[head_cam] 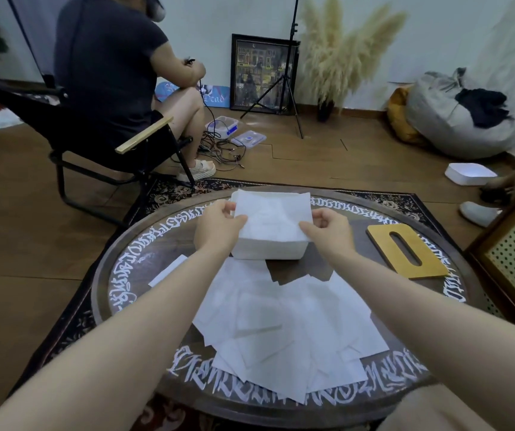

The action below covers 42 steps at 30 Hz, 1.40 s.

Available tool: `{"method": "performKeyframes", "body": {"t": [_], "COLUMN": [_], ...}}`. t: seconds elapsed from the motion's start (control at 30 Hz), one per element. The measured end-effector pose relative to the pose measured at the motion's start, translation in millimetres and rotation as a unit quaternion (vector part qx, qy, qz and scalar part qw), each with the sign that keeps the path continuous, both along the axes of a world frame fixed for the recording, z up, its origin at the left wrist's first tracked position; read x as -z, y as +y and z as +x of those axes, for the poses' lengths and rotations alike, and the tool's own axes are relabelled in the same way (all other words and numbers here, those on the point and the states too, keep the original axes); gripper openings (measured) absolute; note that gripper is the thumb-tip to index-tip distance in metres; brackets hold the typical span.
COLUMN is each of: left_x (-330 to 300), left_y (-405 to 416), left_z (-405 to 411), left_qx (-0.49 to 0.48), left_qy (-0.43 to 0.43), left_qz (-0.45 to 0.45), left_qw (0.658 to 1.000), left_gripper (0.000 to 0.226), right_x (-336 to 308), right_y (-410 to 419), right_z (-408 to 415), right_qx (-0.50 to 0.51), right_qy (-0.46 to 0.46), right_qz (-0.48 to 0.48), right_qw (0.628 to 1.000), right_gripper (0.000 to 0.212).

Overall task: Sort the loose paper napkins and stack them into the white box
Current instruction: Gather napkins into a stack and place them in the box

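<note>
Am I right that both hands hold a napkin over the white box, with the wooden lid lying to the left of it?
Not quite: the wooden lid lies to the right of the white box, as the head view shows. Both the left hand and the right hand do hold a napkin over it.

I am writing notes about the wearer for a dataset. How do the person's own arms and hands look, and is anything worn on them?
Both forearms are bare along all that shows, with no sleeve in view. The left hand and the right hand wear no gloves. No watch, bracelet or ring is visible on the sides that show. No cables or markings appear on either arm.
</note>
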<state>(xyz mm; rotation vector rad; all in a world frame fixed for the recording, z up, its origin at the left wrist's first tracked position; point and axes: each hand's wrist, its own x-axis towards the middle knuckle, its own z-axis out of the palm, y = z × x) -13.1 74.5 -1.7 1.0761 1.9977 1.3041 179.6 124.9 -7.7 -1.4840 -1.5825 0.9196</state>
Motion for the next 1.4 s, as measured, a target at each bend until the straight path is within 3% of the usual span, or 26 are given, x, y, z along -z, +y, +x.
{"method": "performKeyframes", "body": {"t": [0.67, 1.23, 1.4], "left_x": [5, 11, 11], "left_y": [45, 48, 48], "left_z": [-6, -14, -11], "left_qx": [0.018, 0.053, 0.088], "left_qy": [0.234, 0.313, 0.438], "left_qz": [-0.093, -0.084, -0.023], "left_qw": [0.968, 0.945, 0.894], "left_gripper": [0.028, 0.039, 0.045], "right_x": [6, 3, -4], "right_y": [49, 56, 53], "right_z": [-14, -12, -14], "right_qx": [0.009, 0.019, -0.048], "right_qy": [-0.195, -0.206, -0.319], "right_qz": [0.014, 0.047, 0.148], "right_qw": [0.981, 0.977, 0.935], "right_gripper": [0.023, 0.019, 0.027]}}
